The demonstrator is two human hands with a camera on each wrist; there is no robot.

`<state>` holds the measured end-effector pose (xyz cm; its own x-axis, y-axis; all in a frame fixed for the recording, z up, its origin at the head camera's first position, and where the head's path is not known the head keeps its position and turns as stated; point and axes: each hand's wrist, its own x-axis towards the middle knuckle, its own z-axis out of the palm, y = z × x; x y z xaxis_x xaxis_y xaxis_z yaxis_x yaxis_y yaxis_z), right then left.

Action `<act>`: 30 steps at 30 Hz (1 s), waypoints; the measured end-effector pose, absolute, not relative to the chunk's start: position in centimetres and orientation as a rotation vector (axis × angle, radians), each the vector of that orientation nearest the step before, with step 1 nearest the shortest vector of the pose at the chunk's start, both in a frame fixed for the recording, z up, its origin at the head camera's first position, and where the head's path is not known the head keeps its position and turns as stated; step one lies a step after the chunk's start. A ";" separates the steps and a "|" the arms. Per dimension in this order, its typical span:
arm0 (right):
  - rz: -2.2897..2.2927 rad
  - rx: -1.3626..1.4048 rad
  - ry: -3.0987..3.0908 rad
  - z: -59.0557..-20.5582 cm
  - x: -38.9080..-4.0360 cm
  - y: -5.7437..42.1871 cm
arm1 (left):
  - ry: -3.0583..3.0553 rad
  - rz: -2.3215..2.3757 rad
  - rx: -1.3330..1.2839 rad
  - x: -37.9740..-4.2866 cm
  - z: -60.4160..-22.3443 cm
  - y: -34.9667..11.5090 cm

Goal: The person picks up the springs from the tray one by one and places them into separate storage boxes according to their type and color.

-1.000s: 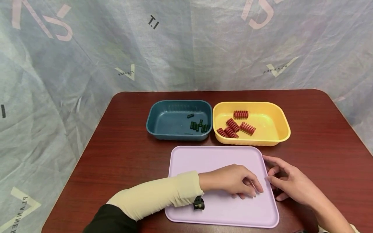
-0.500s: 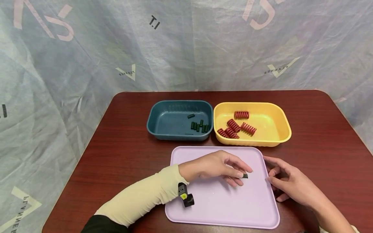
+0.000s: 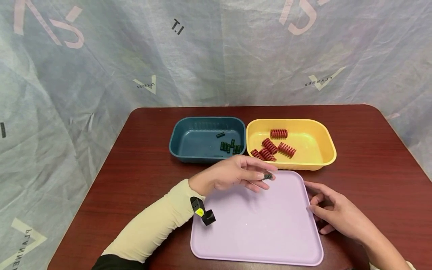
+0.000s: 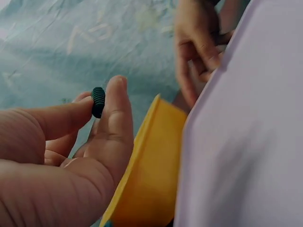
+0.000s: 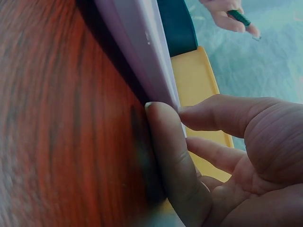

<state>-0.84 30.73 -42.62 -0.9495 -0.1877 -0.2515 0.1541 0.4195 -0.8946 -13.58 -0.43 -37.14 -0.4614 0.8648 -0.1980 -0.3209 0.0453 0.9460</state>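
Note:
My left hand (image 3: 233,174) pinches a small dark green coil spring (image 3: 267,176) between thumb and fingers, above the far part of a lilac tray (image 3: 256,232). Close up in the left wrist view, the spring (image 4: 98,102) stands between the thumb tip and a finger. My right hand (image 3: 341,212) holds the tray's right edge, thumb at the rim and fingers bent against the outside; the right wrist view shows thumb and fingers meeting at that edge (image 5: 161,71). Several like springs (image 3: 228,147) lie in a dark teal bin (image 3: 189,144).
A yellow bin (image 3: 310,150) beside the teal one holds several larger red springs (image 3: 278,134). Both stand on the dark red wooden table (image 3: 141,157) just beyond the tray. A printed grey cloth (image 3: 202,67) hangs behind the table.
My left hand rises from the tray's near right area and moves away and to the left, with the green spring now visible in its fingers. My right hand stays at the tray's edge.

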 end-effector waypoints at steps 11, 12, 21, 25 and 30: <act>-1.539 -0.020 2.361 -42.6 -0.9 30.8 | 1.411 1.747 0.472 -16.8 -34.8 -3.8; -1.540 -0.020 2.356 -42.6 -0.9 30.8 | 1.424 1.759 0.462 -17.2 -34.6 -4.1; -1.557 -0.062 2.368 -42.7 -1.0 30.7 | 1.547 1.772 0.383 -20.8 -33.2 -6.9; -1.547 -0.062 2.376 -42.6 -1.0 30.7 | 1.591 1.760 0.342 -22.1 -32.9 -7.7; -1.524 -0.040 2.388 -42.8 -0.8 30.8 | 1.616 1.712 0.327 -23.6 -33.0 -8.1</act>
